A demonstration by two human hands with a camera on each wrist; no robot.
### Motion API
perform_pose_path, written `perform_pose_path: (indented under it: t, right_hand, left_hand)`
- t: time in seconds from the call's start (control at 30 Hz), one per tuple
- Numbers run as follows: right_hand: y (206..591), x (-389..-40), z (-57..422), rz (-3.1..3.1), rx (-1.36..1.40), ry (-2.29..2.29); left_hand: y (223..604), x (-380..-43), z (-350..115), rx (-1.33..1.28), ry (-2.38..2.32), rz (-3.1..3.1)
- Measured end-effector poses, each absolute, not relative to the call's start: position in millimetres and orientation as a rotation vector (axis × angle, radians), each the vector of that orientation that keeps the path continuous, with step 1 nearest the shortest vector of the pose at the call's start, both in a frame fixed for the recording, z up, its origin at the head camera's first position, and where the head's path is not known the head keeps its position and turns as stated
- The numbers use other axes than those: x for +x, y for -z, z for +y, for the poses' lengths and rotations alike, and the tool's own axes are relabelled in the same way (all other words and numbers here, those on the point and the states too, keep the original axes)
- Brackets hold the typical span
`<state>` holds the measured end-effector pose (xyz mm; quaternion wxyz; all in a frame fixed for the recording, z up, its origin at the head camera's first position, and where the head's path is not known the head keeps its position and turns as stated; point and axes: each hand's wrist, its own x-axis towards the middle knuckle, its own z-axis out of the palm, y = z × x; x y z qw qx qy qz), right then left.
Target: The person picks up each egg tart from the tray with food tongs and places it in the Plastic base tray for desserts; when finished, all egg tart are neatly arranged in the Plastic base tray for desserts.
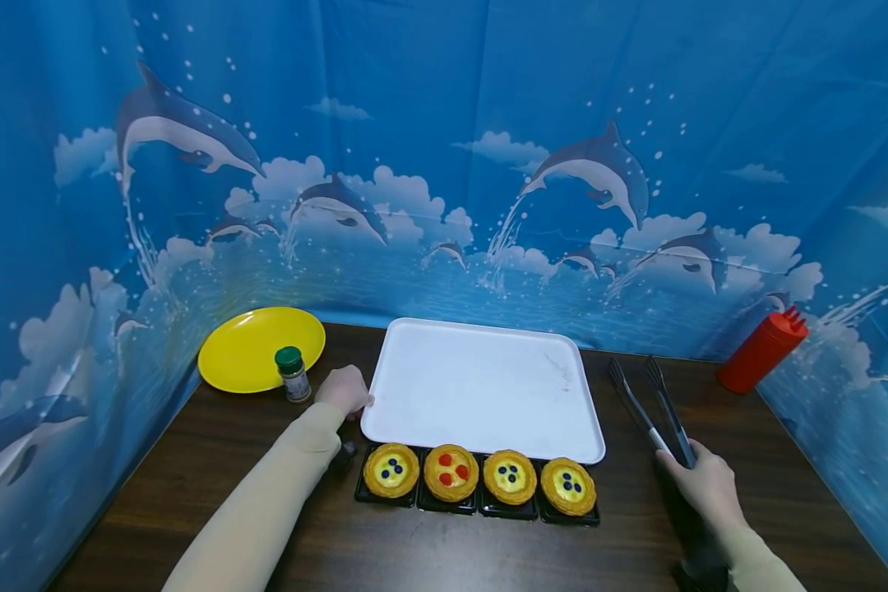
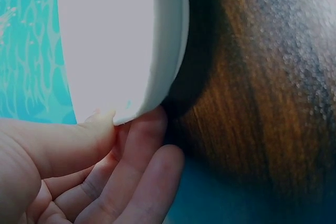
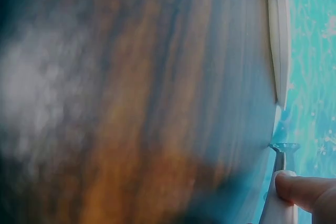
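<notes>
My left hand (image 1: 344,390) pinches the left edge of a white rectangular tray (image 1: 481,386) between thumb and fingers. In the left wrist view, the thumb (image 2: 84,142) lies on top of the tray's rim (image 2: 170,61) with fingers curled beneath it. On the right side of the table, my right hand (image 1: 705,483) grips metal tongs (image 1: 659,441) by their handles, the two arms spread apart and pointing away from me. Its thumb (image 3: 294,186) presses on the tongs (image 3: 275,205) in the right wrist view.
Several round tarts (image 1: 390,471), topped with blue or red dots, sit in black holders (image 1: 447,506) along the tray's near edge. A green-capped shaker (image 1: 293,378) stands by a yellow plate (image 1: 240,349) at left. A red squeeze bottle (image 1: 760,353) stands at back right, before a dolphin-print curtain (image 1: 429,99).
</notes>
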<state>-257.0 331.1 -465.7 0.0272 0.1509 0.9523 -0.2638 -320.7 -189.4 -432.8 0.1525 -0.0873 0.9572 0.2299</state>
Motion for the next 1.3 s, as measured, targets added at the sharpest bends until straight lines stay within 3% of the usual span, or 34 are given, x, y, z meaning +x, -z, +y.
perform_pose_path:
  t: [1.3]
  right_hand:
    - [465.3, -273.9, 327.1, 2.864, 0.377, 0.666]
  left_hand:
    - [447.1, -329.9, -194.4, -0.275, -0.656, 2.738]
